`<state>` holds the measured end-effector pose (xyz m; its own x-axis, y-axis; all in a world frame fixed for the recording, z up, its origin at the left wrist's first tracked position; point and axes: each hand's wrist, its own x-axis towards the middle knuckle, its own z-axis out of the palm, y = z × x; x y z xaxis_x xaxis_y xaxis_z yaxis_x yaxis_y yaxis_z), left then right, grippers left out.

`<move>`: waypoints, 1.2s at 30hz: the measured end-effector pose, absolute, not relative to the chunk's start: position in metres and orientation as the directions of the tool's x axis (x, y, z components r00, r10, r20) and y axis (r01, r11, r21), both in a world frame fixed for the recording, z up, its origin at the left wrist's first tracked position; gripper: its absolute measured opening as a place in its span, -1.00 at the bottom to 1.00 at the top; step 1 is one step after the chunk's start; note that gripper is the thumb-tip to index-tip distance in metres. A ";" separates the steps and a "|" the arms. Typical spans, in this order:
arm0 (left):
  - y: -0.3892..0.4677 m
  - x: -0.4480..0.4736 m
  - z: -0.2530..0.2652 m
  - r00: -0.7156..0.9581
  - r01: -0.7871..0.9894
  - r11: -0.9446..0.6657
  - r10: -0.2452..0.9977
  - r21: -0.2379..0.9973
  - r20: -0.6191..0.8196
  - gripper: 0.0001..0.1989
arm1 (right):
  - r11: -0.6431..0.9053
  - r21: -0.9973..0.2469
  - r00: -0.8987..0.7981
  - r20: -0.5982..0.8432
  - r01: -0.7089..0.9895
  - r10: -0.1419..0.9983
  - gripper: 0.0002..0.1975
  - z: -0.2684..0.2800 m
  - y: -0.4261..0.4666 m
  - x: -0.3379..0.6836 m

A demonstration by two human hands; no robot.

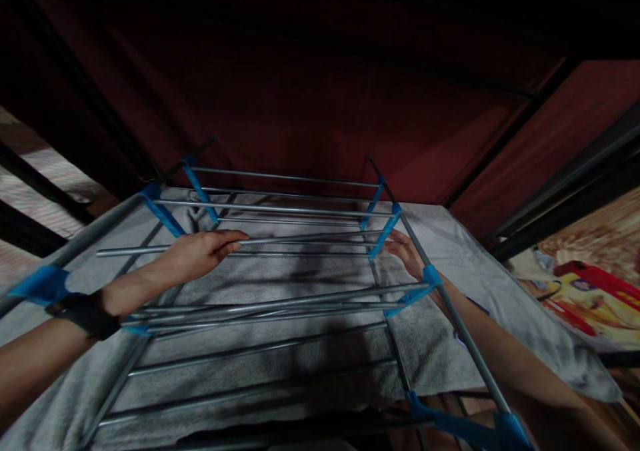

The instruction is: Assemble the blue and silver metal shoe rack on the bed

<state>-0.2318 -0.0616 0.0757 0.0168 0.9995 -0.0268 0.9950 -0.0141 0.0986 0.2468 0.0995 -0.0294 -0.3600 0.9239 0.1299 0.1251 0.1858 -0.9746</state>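
A grey metal tube lies in the grip of my left hand, its thumb and fingers closed around it. The tube's left end sticks out past the wrist, and its right end reaches a blue plastic connector on the rack. Just outside that connector is my right hand, fingers stretched out and slightly apart at its edge. The metal-tube rack has several crossbars and blue connectors. A connector on the left side sits just beyond my left hand. On my left wrist is a black watch.
Under the rack spreads a grey cloth. A dark red panel stands behind it, with dark frame bars at both sides. Several loose-looking tubes cross the rack's near middle. A red and yellow package lies at the right.
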 end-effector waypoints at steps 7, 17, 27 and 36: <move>-0.044 -0.239 0.057 0.144 0.983 -0.138 0.988 0.119 -0.051 -0.53 | 0.173 -0.966 -0.329 0.103 0.193 0.939 -0.28 -0.031 0.099 0.250; -0.046 -0.224 0.067 0.188 0.979 -0.188 0.982 -0.075 0.001 -0.59 | 0.057 -0.978 -0.223 0.011 0.202 0.975 -0.30 -0.033 0.102 0.252; -0.029 -0.217 0.064 0.202 0.959 -0.205 0.979 -0.195 -0.037 -0.60 | -0.027 -0.989 -0.181 -0.053 0.143 0.982 -0.39 -0.021 0.096 0.246; -0.009 -0.213 0.045 0.181 0.962 -0.182 0.983 -0.202 -0.024 -0.69 | -0.089 -0.982 -0.142 -0.114 0.167 0.983 -0.38 -0.018 0.098 0.247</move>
<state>-0.2134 -0.0086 0.0452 0.1815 0.9831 -0.0236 0.9623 -0.1825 -0.2016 0.2466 0.0980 -0.0177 -0.1422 0.9833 -0.1136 0.1669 -0.0893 -0.9819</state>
